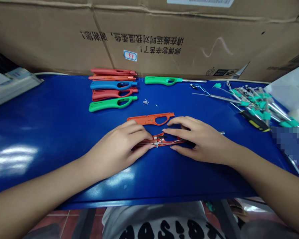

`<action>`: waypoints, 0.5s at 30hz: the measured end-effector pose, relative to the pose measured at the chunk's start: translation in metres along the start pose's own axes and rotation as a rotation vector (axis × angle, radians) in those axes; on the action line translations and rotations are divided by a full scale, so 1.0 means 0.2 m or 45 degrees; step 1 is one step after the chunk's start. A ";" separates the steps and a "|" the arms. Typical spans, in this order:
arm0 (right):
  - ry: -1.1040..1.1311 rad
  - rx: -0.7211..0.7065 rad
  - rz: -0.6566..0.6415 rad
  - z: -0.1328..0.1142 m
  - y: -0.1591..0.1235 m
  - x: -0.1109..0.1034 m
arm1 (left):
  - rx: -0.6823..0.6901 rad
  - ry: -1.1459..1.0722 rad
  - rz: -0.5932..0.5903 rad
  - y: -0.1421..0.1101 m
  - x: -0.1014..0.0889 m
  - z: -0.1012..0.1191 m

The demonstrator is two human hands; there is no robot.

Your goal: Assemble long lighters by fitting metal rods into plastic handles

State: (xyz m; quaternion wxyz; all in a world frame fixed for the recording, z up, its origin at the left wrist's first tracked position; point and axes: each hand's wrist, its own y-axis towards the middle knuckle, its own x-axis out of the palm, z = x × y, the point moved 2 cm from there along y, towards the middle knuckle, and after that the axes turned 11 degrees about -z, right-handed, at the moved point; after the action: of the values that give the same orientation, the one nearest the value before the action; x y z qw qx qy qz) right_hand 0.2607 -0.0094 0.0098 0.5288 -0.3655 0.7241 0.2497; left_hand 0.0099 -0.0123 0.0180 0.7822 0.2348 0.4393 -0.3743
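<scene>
An open orange lighter shell half [165, 143] lies near the front of the blue table, with thin wires and small inner parts showing in it. My left hand [123, 138] is closed at its left end, thumb and fingers pinching the shell and its parts. At the other end my right hand [201, 139] has its fingers apart, the tips close to the trigger opening; whether they touch is hard to see. A metal tip pokes out beyond the right hand. Just behind, the matching orange shell half [149, 118] lies with its inside up.
Several coloured lighter handles [112, 103] are lined up at the back left. A green lighter [163, 80] with a metal rod lies behind. Tiny pins [145, 102] are scattered mid-table. At right are lighter rods with wires [259, 99] and a black-yellow screwdriver [255, 121]. A cardboard box [149, 39] stands behind.
</scene>
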 end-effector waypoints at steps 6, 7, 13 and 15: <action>0.021 -0.013 -0.009 0.00 0.01 0.01 | -0.028 -0.011 0.007 -0.01 0.01 0.00; 0.028 -0.013 -0.013 0.00 0.01 0.01 | -0.034 -0.016 0.013 -0.01 0.01 -0.01; 0.065 -0.008 -0.031 0.01 0.01 0.01 | -0.137 -0.155 0.054 -0.01 0.03 -0.02; 0.069 -0.010 -0.031 0.01 0.01 0.01 | -0.151 -0.173 0.070 -0.01 0.03 -0.02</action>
State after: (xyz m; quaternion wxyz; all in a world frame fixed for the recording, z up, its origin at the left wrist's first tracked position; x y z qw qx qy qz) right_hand 0.2605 -0.0075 0.0065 0.5106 -0.3831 0.7327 0.2359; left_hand 0.0077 -0.0137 0.0098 0.8327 0.1741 0.4001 -0.3409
